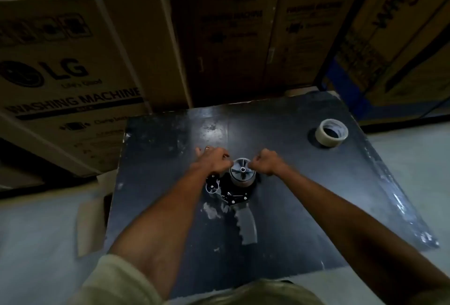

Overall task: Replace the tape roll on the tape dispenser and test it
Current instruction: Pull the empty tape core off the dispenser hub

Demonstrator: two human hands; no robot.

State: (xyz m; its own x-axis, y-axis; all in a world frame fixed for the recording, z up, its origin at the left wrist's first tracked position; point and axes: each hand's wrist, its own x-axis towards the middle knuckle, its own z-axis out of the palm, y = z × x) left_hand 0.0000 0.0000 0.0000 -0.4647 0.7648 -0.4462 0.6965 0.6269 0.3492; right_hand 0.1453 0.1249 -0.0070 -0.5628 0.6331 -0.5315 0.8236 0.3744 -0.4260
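Observation:
A black hand-held tape dispenser (233,197) lies flat on a dark table (292,195), its grey ribbed handle (247,225) pointing toward me. A grey spool hub (242,170) stands up from it. My left hand (214,159) and my right hand (267,162) sit on either side of the hub with fingers curled, touching its rim. What the fingertips pinch is hidden. A pale tape roll (331,132) lies flat at the table's far right, apart from both hands.
Large cardboard appliance boxes (73,73) stack close behind and to the left of the table. A blue rack frame (341,80) stands at the back right. A flat piece of cardboard (90,226) lies on the pale floor at the table's left edge.

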